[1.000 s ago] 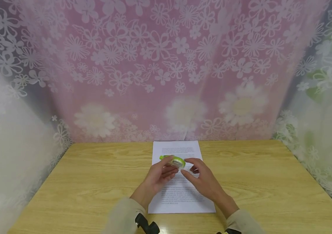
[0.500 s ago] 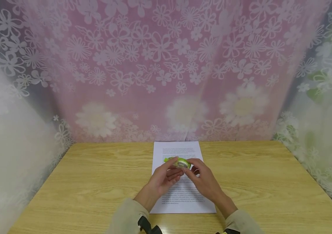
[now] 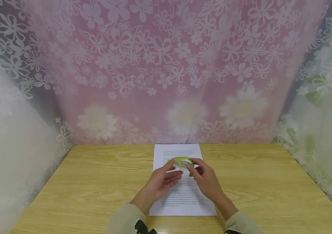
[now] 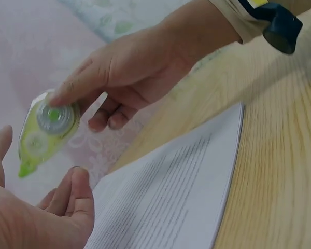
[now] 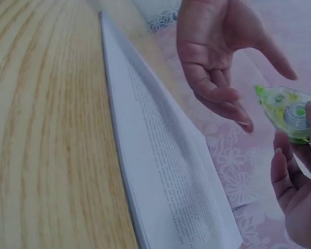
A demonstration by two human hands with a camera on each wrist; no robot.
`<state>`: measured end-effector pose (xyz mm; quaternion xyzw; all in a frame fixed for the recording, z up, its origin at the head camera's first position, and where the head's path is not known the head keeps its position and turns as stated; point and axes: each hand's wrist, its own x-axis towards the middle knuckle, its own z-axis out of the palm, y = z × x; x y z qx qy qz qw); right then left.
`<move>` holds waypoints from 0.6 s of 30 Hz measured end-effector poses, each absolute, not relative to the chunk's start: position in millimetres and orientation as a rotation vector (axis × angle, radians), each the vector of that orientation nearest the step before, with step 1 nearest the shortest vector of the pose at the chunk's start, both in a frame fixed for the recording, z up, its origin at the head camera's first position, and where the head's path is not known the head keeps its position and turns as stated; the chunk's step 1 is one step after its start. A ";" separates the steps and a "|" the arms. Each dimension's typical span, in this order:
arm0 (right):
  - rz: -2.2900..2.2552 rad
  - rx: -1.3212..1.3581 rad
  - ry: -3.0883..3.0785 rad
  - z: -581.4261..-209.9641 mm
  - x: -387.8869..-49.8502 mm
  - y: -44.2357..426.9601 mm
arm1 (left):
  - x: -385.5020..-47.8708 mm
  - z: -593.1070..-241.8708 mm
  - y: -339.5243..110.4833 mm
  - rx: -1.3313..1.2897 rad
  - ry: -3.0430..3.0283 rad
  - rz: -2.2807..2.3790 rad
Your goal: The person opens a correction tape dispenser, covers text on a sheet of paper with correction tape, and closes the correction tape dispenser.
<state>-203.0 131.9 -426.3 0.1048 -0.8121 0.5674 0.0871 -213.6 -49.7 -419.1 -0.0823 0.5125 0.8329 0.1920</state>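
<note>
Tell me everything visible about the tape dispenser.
The tape dispenser has a clear, yellow-green, plastic-looking body with a grey reel around a green hub, a smaller pale wheel and a bright green tip. The right hand pinches its wide end above the printed paper; the tip points toward the left hand, without contact.

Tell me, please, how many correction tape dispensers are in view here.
1: the correction tape dispenser is pinched in the right hand, held over the printed paper, with the left hand close by but apart from it. No other shows.
</note>
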 end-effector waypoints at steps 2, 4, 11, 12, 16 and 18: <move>1.832 0.273 -2.362 -425.8 -204.1 134.1 | -216.0 -419.8 -54.6 -0.231 1.491 2.358; 1.977 0.250 -2.278 -424.5 -205.2 136.6 | -218.4 -420.1 -58.9 -0.235 1.559 2.388; 2.411 0.188 -1.998 -419.7 -205.1 147.0 | -225.2 -420.2 -69.1 -0.133 1.810 2.395; 2.441 0.187 -1.982 -419.3 -205.1 147.9 | -226.1 -419.7 -70.4 -0.086 1.871 2.367; 2.516 0.192 -1.952 -416.5 -204.7 148.8 | -230.6 -414.9 -77.1 0.203 2.140 2.192; 2.527 0.191 -1.947 -415.5 -204.4 148.4 | -233.6 -411.2 -80.3 0.357 2.265 2.080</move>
